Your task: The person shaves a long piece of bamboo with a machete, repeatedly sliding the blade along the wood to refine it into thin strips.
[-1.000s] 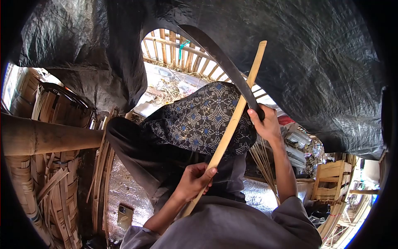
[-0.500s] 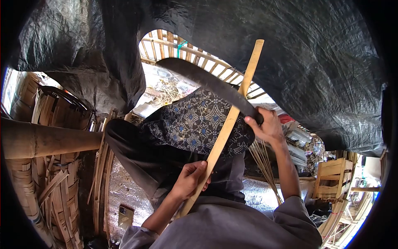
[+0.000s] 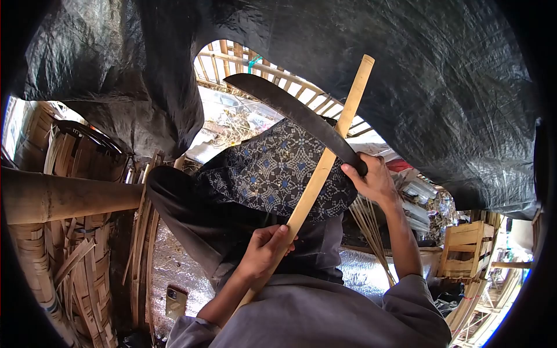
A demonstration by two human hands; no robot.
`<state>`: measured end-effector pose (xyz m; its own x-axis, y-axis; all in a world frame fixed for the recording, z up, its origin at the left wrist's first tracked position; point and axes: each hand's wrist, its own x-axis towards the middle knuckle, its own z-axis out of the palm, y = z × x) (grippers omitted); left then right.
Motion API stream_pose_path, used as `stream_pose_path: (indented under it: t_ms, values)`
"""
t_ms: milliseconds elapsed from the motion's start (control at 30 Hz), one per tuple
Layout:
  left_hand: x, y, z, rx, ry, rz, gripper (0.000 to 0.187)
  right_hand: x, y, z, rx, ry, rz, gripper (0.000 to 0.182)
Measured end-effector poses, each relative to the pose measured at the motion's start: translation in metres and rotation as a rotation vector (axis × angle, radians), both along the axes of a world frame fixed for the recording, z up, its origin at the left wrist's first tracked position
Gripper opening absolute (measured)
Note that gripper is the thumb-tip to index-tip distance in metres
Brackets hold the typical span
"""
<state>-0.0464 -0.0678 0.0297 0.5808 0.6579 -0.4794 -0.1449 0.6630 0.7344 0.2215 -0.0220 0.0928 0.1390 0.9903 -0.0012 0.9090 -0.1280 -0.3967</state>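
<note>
My left hand is closed around the lower part of a long pale bamboo strip, which slants up to the right. Higher up, my right hand grips the handle of a dark curved machete. Its blade lies across the strip and reaches up to the left. Behind the strip, a blue patterned cloth covers my knee, with dark fabric below it. My grey sleeves fill the bottom of the view.
A black tarp hangs overhead. A thick bamboo pole and woven bamboo baskets are on the left. A phone lies on the silver mat. Thin bamboo slivers and a wooden crate stand on the right.
The machete blade has swung from pointing steeply up to leaning lower to the left across the strip. My left hand has slid slightly down the strip.
</note>
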Motion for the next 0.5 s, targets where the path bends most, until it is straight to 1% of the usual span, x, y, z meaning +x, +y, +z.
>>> stream_pose_path:
  t_ms: [167,267,333,367,400,433,467,500]
  values:
    - [-0.001,0.001,0.001,0.024,0.013,0.004,0.041,0.001,0.000,-0.003,0.033,0.046,0.027,0.044]
    - [0.003,0.002,0.002,0.024,0.023,0.014,0.042,-0.001,0.000,0.001,0.122,0.015,0.073,0.042]
    - [0.004,0.003,0.000,0.011,0.029,0.035,0.043,-0.008,0.001,0.013,0.032,0.064,0.065,0.046]
    - [0.003,0.005,-0.004,-0.069,-0.032,-0.006,0.045,-0.011,0.001,0.015,0.041,0.061,0.062,0.046]
    - [0.002,0.008,-0.006,-0.148,-0.093,-0.047,0.047,-0.014,0.001,0.016,-0.050,0.055,0.069,0.049]
    - [0.002,0.010,-0.006,-0.134,-0.098,-0.051,0.047,-0.015,0.001,0.017,-0.136,0.049,0.074,0.053]
    - [0.001,0.011,-0.006,-0.137,-0.110,-0.066,0.048,-0.012,-0.002,0.005,-0.079,-0.056,0.116,0.060]
    - [0.001,0.012,-0.005,-0.143,-0.123,-0.080,0.050,-0.013,-0.004,0.002,-0.039,-0.096,0.154,0.064]
